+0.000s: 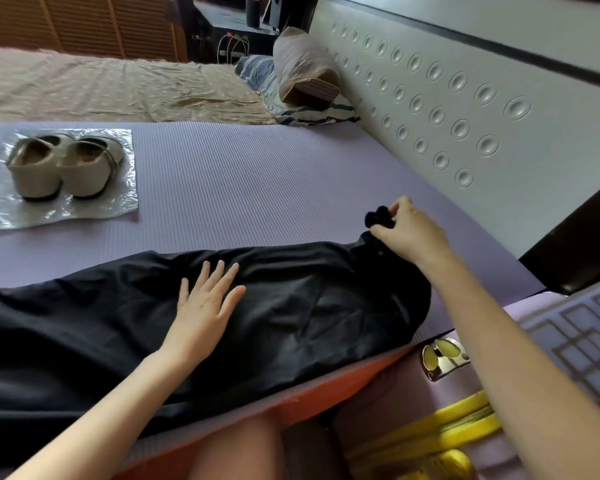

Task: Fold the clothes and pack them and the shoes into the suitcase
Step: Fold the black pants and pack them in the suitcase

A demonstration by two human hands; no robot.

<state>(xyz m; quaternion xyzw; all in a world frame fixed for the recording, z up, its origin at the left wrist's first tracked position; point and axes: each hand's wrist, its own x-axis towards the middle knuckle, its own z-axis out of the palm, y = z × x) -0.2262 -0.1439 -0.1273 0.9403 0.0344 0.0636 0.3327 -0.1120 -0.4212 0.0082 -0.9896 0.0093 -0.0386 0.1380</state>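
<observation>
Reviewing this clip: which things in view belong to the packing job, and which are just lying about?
Job: black garment, with the left hand flat on it and the right hand pinching its end; cream shoes; suitcase.
Lying about: plastic sheet under the shoes; purple mat; pillow; beige bedspread; headboard.

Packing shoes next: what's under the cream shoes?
A crinkled clear plastic sheet lies under the cream low-heeled shoes, itself on the ribbed purple mat. Beneath the soles is hidden.
</observation>
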